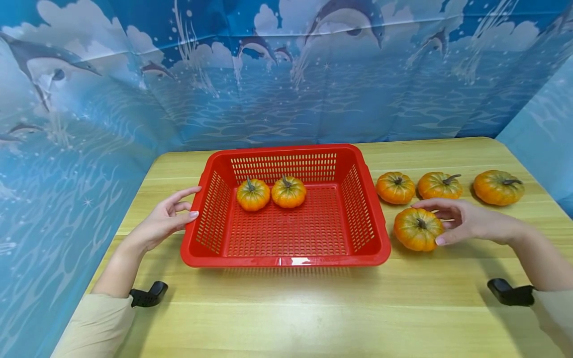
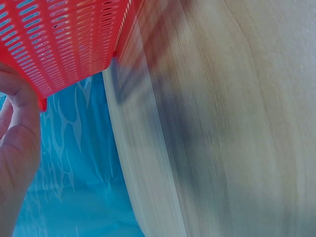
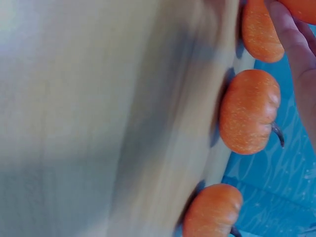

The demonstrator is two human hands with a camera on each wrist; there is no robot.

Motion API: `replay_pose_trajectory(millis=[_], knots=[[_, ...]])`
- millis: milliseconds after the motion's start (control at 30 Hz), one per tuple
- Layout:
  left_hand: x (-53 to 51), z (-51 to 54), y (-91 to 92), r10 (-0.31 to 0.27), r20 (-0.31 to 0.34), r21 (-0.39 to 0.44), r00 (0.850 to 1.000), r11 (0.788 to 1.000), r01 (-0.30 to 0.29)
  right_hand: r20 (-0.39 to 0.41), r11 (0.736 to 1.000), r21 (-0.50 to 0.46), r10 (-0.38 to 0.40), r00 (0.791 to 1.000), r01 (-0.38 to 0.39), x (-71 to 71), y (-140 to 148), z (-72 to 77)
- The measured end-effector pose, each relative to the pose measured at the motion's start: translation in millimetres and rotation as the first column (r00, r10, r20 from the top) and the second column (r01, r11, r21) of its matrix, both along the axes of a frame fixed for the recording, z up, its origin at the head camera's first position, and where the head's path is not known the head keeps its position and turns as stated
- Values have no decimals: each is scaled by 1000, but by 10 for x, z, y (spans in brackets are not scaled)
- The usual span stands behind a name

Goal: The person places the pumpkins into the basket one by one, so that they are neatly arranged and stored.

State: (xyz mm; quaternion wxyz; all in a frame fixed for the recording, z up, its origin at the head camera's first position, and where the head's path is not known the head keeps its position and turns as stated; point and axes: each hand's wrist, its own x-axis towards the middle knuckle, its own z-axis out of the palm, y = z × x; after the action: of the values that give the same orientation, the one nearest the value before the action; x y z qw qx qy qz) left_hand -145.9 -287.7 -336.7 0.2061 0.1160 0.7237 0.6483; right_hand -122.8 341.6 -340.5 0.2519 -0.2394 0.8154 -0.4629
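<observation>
My right hand [image 1: 465, 221] holds a small orange pumpkin [image 1: 418, 229] with a brown stem, thumb and fingers round its right side. The held pumpkin is just right of a red plastic basket [image 1: 286, 261]; in the right wrist view only a part of that pumpkin [image 3: 302, 9] shows at the top corner. My left hand [image 1: 163, 219] touches the left rim of the basket with thumb and fingertips, its fingers relaxed. Inside the basket, two pumpkins, one on the left [image 1: 253, 195] and one on the right [image 1: 288, 192], sit side by side towards the back.
Behind my right hand, three more pumpkins stand in a row: one near the basket [image 1: 396, 188], a middle one [image 1: 440, 185] and one farthest right [image 1: 498, 187]. The wooden table [image 1: 295, 313] ends at a blue dolphin-print curtain [image 1: 286, 99].
</observation>
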Motion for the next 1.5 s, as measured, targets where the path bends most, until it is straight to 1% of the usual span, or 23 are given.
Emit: replay_pose_trajectory(millis=[100, 333, 533, 733, 833, 1067, 1333, 1400, 1500], knots=[[-1, -4, -7, -6, -2, 4, 1000, 1000, 6, -13, 1000, 5, -1, 1000, 1, -10, -5, 56], [1, 0, -8, -11, 0, 10, 1000, 1000, 11, -41, 997, 62, -44, 998, 47, -30, -2, 175], [6, -1, -5, -4, 0, -8, 1000, 1000, 4, -64, 997, 61, -50, 997, 54, -80, -22, 253], [2, -1, -1, -1, 0, -17, 1000, 1000, 1, -62, 998, 41, -36, 997, 39, -127, -35, 317], [1, 1, 3, -1, 1, -15, 1000, 1000, 1, -54, 999, 28, -31, 998, 32, -152, -47, 350], [3, 5, 7, -2, 2, -14, 1000, 1000, 2, 28, 999, -43, -5, 1000, 7, -235, -92, 433], [5, 6, 6, -5, 0, -11, 1000, 1000, 5, 44, 999, -42, -4, 999, 6, -341, -170, 547], [5, 8, 5, -5, 0, -11, 1000, 1000, 5, 29, 999, -32, -20, 999, 20, -365, -200, 575], [3, 11, 5, -5, -1, -9, 1000, 1000, 5, -23, 998, 20, -56, 998, 56, -400, -249, 623]])
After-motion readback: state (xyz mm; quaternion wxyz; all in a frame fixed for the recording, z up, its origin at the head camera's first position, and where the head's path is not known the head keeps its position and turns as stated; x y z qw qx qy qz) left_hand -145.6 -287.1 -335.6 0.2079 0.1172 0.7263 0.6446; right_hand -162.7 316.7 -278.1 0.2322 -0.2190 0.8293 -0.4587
